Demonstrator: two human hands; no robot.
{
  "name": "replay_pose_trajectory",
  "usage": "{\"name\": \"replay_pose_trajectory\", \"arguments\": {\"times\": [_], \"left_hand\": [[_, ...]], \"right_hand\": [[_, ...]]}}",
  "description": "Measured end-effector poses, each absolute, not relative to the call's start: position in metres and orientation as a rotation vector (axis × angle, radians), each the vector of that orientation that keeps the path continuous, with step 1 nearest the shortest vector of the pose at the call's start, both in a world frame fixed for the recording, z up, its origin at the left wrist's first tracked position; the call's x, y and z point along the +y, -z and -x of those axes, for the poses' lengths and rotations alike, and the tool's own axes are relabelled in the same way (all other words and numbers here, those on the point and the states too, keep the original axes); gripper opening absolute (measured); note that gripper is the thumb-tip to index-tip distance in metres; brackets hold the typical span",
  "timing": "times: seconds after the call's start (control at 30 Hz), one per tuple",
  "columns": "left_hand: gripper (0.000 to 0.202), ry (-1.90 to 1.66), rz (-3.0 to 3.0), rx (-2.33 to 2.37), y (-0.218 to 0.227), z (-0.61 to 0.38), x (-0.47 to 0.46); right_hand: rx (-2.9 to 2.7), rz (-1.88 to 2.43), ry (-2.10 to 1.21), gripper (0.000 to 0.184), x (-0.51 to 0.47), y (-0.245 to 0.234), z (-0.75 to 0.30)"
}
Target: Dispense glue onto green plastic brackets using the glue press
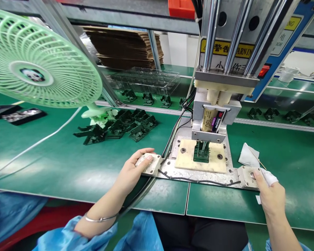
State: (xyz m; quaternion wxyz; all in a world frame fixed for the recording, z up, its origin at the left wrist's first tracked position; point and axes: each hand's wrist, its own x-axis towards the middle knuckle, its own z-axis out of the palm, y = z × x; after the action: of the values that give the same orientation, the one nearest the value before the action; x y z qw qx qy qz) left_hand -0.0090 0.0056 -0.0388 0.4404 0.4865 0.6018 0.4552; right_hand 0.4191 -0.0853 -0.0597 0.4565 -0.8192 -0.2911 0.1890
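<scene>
My left hand (136,166) is closed round the left button box (153,165), its thumb lying on top and its fingers along the far side. My right hand (271,195) rests its thumb on the button of the right button box (247,176). A crumpled white wipe (269,177) is tucked in that hand's curled fingers, with a thin stick poking out beside it. Between the two boxes, a dark green plastic part (201,152) stands on a cream fixture plate (180,164). Directly over it is the press head (207,135), holding a two-barrel adhesive cartridge (211,119).
Several dark green parts (138,127) lie left of the press, near a green fan (41,66). More parts (272,113) line the strip behind. A folded white wipe (248,154) lies at right. Black cables (176,127) run beside the press. Stacked cardboard (125,48) stands at the back.
</scene>
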Motion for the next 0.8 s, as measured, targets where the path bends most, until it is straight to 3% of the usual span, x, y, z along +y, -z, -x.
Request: {"name": "replay_pose_trajectory", "arguments": {"times": [0.8], "left_hand": [[0.068,-1.136,-1.169,1.5,0.0399,0.0108,0.0061]], "right_hand": [[-0.754,1.962,-0.439,0.066,-0.0849,0.0566,-0.4152]]}}
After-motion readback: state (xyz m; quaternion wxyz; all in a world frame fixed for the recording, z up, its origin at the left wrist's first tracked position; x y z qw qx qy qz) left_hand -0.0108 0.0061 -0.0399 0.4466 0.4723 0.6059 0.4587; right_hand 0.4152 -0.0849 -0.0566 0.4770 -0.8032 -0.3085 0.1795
